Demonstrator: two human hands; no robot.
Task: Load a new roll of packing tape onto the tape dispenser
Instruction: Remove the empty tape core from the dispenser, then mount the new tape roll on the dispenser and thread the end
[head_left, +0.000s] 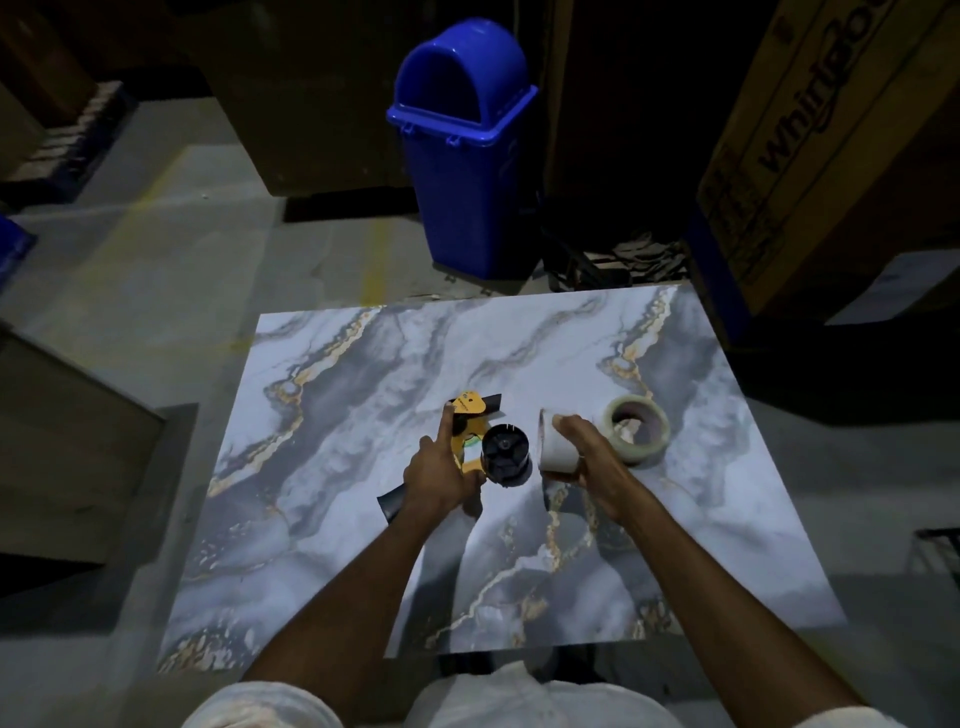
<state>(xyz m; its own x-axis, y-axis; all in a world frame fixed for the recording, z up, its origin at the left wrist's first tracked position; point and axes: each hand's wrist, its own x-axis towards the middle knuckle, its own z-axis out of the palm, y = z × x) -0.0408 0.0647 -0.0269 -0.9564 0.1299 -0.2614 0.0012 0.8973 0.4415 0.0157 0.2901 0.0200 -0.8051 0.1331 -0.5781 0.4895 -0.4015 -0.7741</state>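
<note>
My left hand (439, 470) grips a yellow and black tape dispenser (470, 415) lying on the marble-patterned table (363, 519). The dispenser's black spool hub (505, 451) faces up and is bare. Just right of the hub, my right hand (589, 454) holds a white cardboard tape core (557, 449) above the table. A roll of clear packing tape (638, 430) lies flat on the table, right of that hand and apart from it.
A blue swing-lid bin (467, 156) stands on the floor beyond the table's far edge. Large cardboard boxes (831, 130) rise at the back right, another box (62, 441) at the left. Dark clutter (618, 260) lies behind the table's far right corner.
</note>
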